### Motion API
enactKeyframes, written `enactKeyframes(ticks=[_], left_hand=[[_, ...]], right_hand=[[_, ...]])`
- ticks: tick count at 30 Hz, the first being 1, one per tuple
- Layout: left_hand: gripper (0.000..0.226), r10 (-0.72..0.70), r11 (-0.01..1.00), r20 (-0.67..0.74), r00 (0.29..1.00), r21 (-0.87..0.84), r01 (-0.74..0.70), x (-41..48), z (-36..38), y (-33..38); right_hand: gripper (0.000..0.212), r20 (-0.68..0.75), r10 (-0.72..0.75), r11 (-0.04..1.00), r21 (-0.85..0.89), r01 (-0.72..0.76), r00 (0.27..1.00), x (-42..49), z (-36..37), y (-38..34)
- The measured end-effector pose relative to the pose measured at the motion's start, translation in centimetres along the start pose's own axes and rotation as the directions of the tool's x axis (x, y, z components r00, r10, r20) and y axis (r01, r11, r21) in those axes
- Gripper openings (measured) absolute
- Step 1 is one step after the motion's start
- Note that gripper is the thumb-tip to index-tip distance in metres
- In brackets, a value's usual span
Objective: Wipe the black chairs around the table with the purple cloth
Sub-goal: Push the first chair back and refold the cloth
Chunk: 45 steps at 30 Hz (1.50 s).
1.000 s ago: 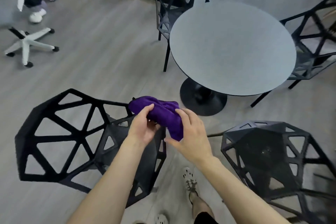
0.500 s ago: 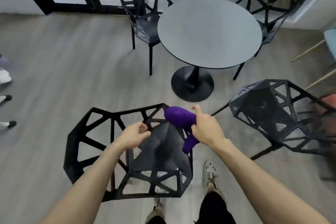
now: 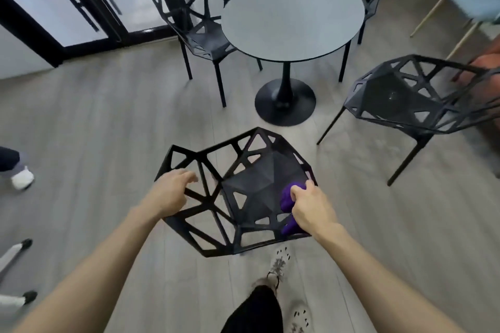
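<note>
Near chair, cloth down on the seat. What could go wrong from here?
1. The bunched purple cloth, gripped by the right hand, sits at the right seat edge of the near black lattice chair. It may snag in a triangular opening or slip through one.
2. The left hand only rests on the frame, so a firm wipe might shift the chair toward the white shoe close to its near edge.

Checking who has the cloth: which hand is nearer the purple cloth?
Right. The right hand grips the purple cloth on the seat of the black chair; the left hand rests on its frame, across the seat.
</note>
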<state>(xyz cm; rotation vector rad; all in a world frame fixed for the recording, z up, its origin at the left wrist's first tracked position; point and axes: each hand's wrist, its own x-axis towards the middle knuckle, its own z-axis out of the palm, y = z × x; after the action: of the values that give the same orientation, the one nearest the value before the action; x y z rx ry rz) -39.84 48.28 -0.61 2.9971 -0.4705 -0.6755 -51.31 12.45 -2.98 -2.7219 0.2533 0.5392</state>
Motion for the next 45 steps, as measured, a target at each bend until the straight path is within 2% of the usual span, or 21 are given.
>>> enactKeyframes(ticks=[2,6,10,12,15,18,20,22,23,25,28,31,38,41,45], left_hand=[[0.068,0.061,0.995,0.019,0.998,0.078,-0.062,-0.5,-0.2,-1.8],[0.062,0.218,0.948,-0.037,0.975,0.247,-0.202,1.1,-1.1,-6.2],[0.057,0.319,0.842,0.073,0.945,0.436,-0.318,5.3,-2.0,-10.9],[0.057,0.364,0.764,0.121,0.923,0.528,-0.371,8.2,-2.0,-12.6],[0.056,0.382,0.624,0.331,0.863,0.596,-0.505,10.8,-1.1,-14.4],[0.057,0.423,0.537,0.351,0.835,0.645,-0.543,13.0,0.0,-14.6],[0.054,0.438,0.505,0.402,0.804,0.63,-0.59,14.2,0.5,-14.5],[0.048,0.478,0.481,0.402,0.781,0.624,-0.615,15.4,1.8,-14.4],[0.046,0.462,0.476,0.424,0.779,0.623,-0.621,16.0,2.1,-14.2],[0.041,0.451,0.491,0.447,0.772,0.598,-0.633,17.1,2.6,-14.4],[0.024,0.516,0.513,0.395,0.76,0.568,-0.644,17.6,3.2,-15.5],[0.026,0.56,0.522,0.348,0.752,0.556,-0.646,16.7,3.4,-15.6],[0.04,0.389,0.693,0.344,0.854,0.501,-0.518,14.8,3.9,-14.8],[0.031,0.326,0.741,0.33,0.886,0.494,-0.456,15.3,4.2,-14.1],[0.014,0.303,0.801,0.195,0.933,0.479,-0.36,17.7,3.4,-12.6]], right_hand=[[0.01,-0.027,0.031,0.999,0.043,-0.03,0.999,-1.8,2.1,-1.7],[0.009,-0.049,0.05,0.997,0.068,-0.047,0.998,-3.3,5.1,-6.8],[0.015,-0.013,0.085,0.992,0.1,-0.083,0.996,-3.4,8.6,-13.3],[0.028,0.026,0.091,0.988,0.121,-0.094,0.996,-2.8,10.1,-17.0],[0.06,0.168,0.073,0.991,0.1,-0.09,0.983,-3.1,12.1,-22.2],[0.077,0.235,0.059,0.99,0.115,-0.088,0.97,-2.7,14.0,-25.1],[0.066,0.225,0.089,0.994,0.033,-0.099,0.97,-2.3,15.3,-26.8],[0.034,0.194,0.124,0.992,-0.058,-0.115,0.973,-1.8,16.4,-27.5],[0.027,0.178,0.129,0.989,-0.091,-0.114,0.976,-1.5,16.7,-27.5],[0.028,0.166,0.122,0.99,-0.097,-0.107,0.979,-1.0,16.9,-27.1],[0.022,0.144,0.111,0.993,-0.057,-0.104,0.983,-0.8,17.0,-25.9],[0.014,0.122,0.116,0.993,-0.024,-0.114,0.986,-1.1,17.0,-23.9],[0.019,0.067,0.148,0.982,-0.127,-0.139,0.987,1.7,14.0,-19.1],[0.026,0.032,0.156,0.974,-0.172,-0.149,0.987,3.9,12.4,-17.2],[0.024,-0.04,0.151,0.962,-0.224,-0.156,0.988,8.1,10.0,-15.3]])
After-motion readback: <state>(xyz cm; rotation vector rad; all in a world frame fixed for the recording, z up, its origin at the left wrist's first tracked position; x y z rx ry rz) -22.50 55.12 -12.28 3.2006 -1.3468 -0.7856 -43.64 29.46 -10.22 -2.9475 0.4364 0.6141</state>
